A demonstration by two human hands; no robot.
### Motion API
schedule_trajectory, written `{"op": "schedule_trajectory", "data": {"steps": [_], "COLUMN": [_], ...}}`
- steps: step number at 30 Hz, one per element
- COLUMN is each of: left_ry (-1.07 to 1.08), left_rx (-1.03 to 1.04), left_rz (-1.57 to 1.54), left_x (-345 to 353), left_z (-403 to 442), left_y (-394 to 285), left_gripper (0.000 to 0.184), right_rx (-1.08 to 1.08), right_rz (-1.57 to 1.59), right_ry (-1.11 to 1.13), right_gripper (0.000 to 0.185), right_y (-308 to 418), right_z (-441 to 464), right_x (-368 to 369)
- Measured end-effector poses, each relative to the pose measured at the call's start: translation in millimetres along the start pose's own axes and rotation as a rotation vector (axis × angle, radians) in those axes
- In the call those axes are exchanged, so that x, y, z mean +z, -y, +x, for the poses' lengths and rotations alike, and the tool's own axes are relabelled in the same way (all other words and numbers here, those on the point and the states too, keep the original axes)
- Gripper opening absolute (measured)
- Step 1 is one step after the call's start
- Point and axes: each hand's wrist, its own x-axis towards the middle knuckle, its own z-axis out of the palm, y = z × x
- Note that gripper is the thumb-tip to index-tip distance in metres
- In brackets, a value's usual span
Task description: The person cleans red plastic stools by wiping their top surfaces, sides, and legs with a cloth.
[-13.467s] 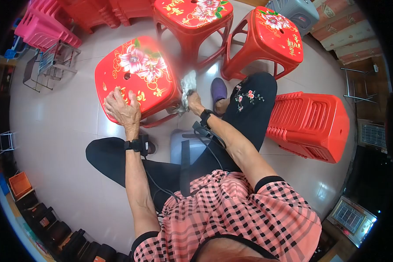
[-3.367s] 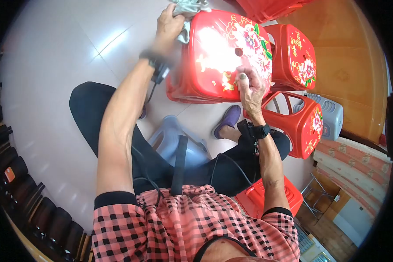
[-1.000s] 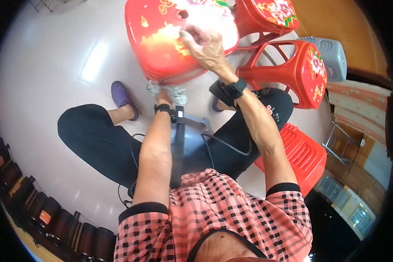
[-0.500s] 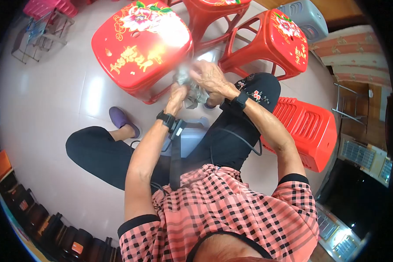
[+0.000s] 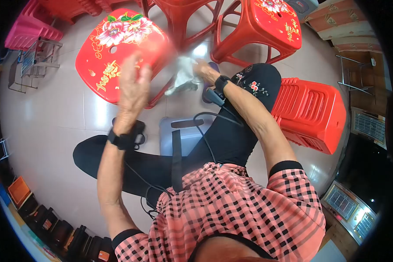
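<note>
Blurred by motion, my left hand [image 5: 133, 85] is raised with its fingers apart and nothing in it. It overlaps the near right part of a red plastic stool [image 5: 157, 41] with a floral seat; whether it touches the seat I cannot tell. My right hand [image 5: 204, 71] grips a pale, crumpled cloth [image 5: 185, 75], which hangs from the fingers to the right of that stool and is partly smeared. Black bands circle both wrists.
More red stools [image 5: 273, 26] stand ahead and to the right. Stacked red stools [image 5: 312, 113] lie sideways by my right leg. A grey-blue plastic stool [image 5: 168, 135] is between my legs, with a dark cable [image 5: 201, 126] across my lap. Pink stools [image 5: 32, 30] are far left.
Both hands were together at the cloth. My left hand has let go and moved left in front of the floral stool, while my right hand keeps the cloth. The view has shifted slightly.
</note>
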Motion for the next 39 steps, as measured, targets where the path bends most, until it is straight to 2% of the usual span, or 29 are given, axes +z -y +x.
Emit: {"op": "schedule_trajectory", "data": {"steps": [2, 3, 5, 9, 10, 13, 14, 17, 21, 23, 28, 31, 32, 37, 38, 39], "left_ry": [0.066, 0.058, 0.124, 0.189, 0.191, 0.199, 0.199, 0.194, 0.202, 0.196, 0.204, 0.211, 0.216, 0.242, 0.260, 0.278], "left_rx": [0.035, 0.066, -0.011, -0.064, -0.069, -0.061, -0.054, -0.051, -0.069, -0.061, -0.021, 0.023, 0.036, 0.110, 0.119, 0.127], "left_rz": [0.331, 0.438, 0.622, 0.665, 0.681, 0.639, 0.609, 0.636, 0.645, 0.651, 0.639, 0.643, 0.644, 0.583, 0.574, 0.568], "left_x": [-25.3, -27.5, -31.3, -31.5, -31.3, -30.2, -30.7, -32.1, -30.2, -30.3, -34.1, -36.4, -36.9, -53.2, -59.3, -65.2], "left_z": [21.0, 24.0, 20.1, 17.3, 17.5, 19.5, 19.5, 18.5, 19.9, 20.7, 23.1, 23.4, 24.0, 20.7, 18.9, 16.6], "left_y": [18.5, 41.0, 60.3, 61.7, 60.9, 60.0, 60.8, 64.3, 58.6, 58.8, 59.6, 67.4, 66.4, 80.4, 83.2, 84.7], "left_gripper": [0.040, 0.049, 0.057, 0.062, 0.062, 0.064, 0.065, 0.065, 0.066, 0.066, 0.064, 0.062, 0.061, 0.060, 0.061, 0.061], "right_rx": [-0.071, -0.099, -0.007, 0.078, -0.035, 0.105, 0.053, 0.208, 0.487, 0.488, 0.570, 0.709, 0.725, 0.243, 0.152, 0.064], "right_rz": [0.096, -0.083, -0.084, 0.044, -0.028, 0.250, 0.216, 0.281, 0.409, 0.405, 1.074, 0.861, 0.977, 0.625, 0.696, 0.508], "right_ry": [-0.045, -0.110, -0.195, -0.262, -0.294, -0.446, -0.524, -0.679, -0.531, -0.474, 0.285, -0.007, -0.054, -0.431, -0.447, -0.507], "right_gripper": [0.054, 0.055, 0.056, 0.059, 0.055, 0.056, 0.050, 0.047, 0.051, 0.049, 0.042, 0.039, 0.035, 0.060, 0.056, 0.051], "right_y": [-61.0, -26.8, -32.5, -13.0, -32.5, -60.5, -61.6, -65.8, -88.3, -84.2, -112.4, -97.7, -72.6, -105.6, -91.4, -78.1], "right_z": [77.4, 37.3, 58.4, 39.5, 54.3, 61.8, 44.2, 17.4, -17.2, -52.7, -66.8, -40.9, -51.6, 44.5, 48.8, 49.0], "right_x": [-0.8, -10.3, -3.1, 26.3, 41.2, 85.3, 100.1, 150.5, 216.4, 248.2, 276.9, 235.7, 195.2, 125.1, 109.7, 95.8]}}
